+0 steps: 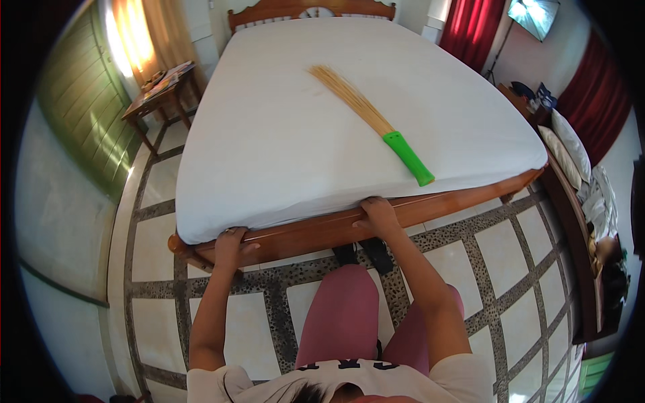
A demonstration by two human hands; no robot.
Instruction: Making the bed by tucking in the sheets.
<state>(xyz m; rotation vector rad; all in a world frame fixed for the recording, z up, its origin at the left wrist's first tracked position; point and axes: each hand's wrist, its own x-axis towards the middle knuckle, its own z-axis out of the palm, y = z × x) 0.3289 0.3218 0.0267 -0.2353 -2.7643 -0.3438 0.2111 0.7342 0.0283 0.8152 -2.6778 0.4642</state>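
Note:
My left hand (231, 248) grips the wooden footboard rail (307, 237) of a bed near its left end, fingers over the top edge beside the mattress and thumb on the front face. Farther right, my right hand (378, 215) holds the same rail, fingertips against the edge of the white sheet. The white-sheeted mattress (262, 136) spreads out in front of me. A stick broom lies diagonally on it, its tan bristles (352, 99) pointing up and left, its green handle (409, 159) towards the foot of the bed. Neither hand touches the broom.
A small wooden table (169, 88) bearing papers stands left of the bed. Along the right wall, a long dark wooden bench or frame (572, 206) holds pillows (569, 146) and crumpled cloth. A lamp on a stand (534, 17) is at the back right. Tiled floor (237, 322) surrounds my feet.

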